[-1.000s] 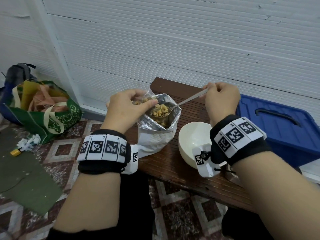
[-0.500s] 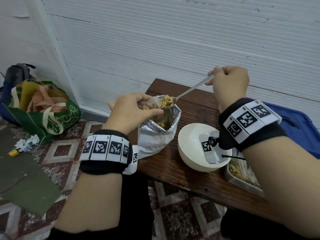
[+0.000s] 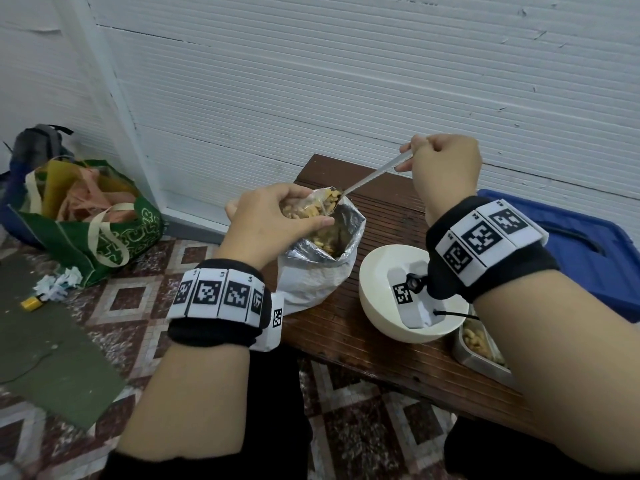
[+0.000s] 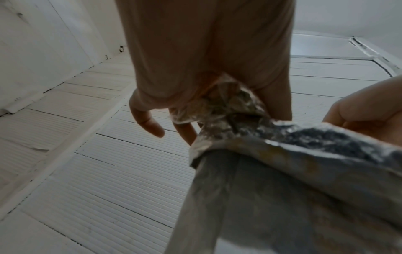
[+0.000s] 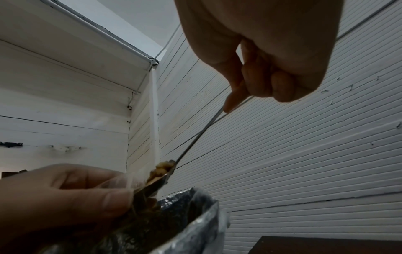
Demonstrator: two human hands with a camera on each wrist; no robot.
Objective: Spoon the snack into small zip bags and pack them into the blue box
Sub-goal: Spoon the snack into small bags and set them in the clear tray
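Head view: left hand (image 3: 273,220) is curled round a small clear zip bag (image 3: 313,207), thumb pinching its mouth open just above the foil snack bag (image 3: 320,271) that stands on the wooden bench (image 3: 363,341). Right hand (image 3: 445,164) pinches the far end of a spoon (image 3: 367,180), fingers curled round the handle; the handle slopes down to the left, and the bowl, heaped with snack (image 3: 329,199), sits at the zip bag's mouth. More snack shows inside the foil bag. A white bowl (image 3: 377,271) stands just right of the foil bag, partly hidden by the right wrist. A metal tray (image 3: 478,344) holding snack lies near the bench's right end, behind the right forearm. The blue box (image 3: 585,244), lid on, sits at the right, beyond the bench. On the tiled floor at left are a green tote (image 3: 90,233) and a grey backpack (image 3: 41,143).

Left wrist view: left hand (image 4: 206,60) seen from below, fingers closed on crumpled clear plastic of the zip bag (image 4: 219,104); the foil bag (image 4: 304,180) fills the lower right. Part of the right hand (image 4: 367,111) shows at the right edge.

Right wrist view: right hand (image 5: 267,51) pinches the spoon (image 5: 195,137) handle between thumb and curled fingers. The loaded spoon bowl touches the zip bag (image 5: 128,180) rim, held by the left hand (image 5: 60,197) over the open foil bag (image 5: 185,223).
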